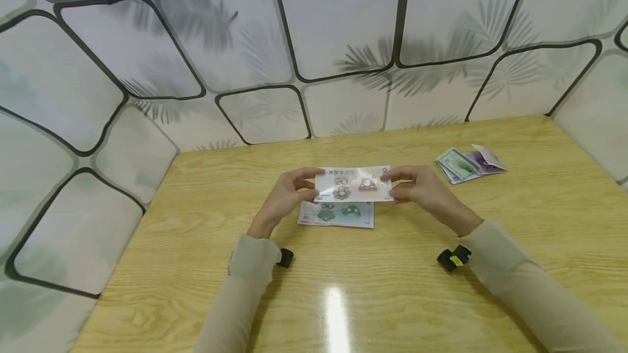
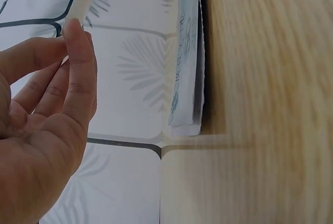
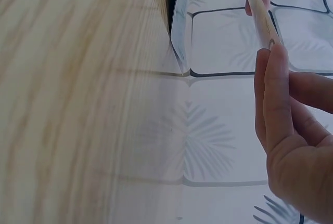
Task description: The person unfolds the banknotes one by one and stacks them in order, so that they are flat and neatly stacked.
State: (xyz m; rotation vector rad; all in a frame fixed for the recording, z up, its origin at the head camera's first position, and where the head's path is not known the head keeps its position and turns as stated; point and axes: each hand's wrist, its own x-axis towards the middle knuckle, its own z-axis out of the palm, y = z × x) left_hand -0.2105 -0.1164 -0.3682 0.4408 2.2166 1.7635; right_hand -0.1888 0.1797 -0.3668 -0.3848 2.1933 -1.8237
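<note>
Between my two hands a pinkish play banknote (image 1: 354,192) is stretched flat, raised above the table. My left hand (image 1: 290,192) pinches its left edge between thumb and fingers. The opposite edge is pinched by my right hand (image 1: 417,187). Below it on the table lies a teal banknote (image 1: 338,215) marked 50, its upper part hidden behind the pink note in the head view. In the left wrist view the teal banknote (image 2: 186,63) shows as a folded, layered edge. The right wrist view shows the pink note (image 3: 261,16) nearly edge-on.
A small pile of folded notes, a green banknote (image 1: 458,163) and a purple banknote (image 1: 485,161) among them, lies at the right on the wooden table (image 1: 196,266). A patterned wall covering (image 1: 343,108) rises along the table's back edge.
</note>
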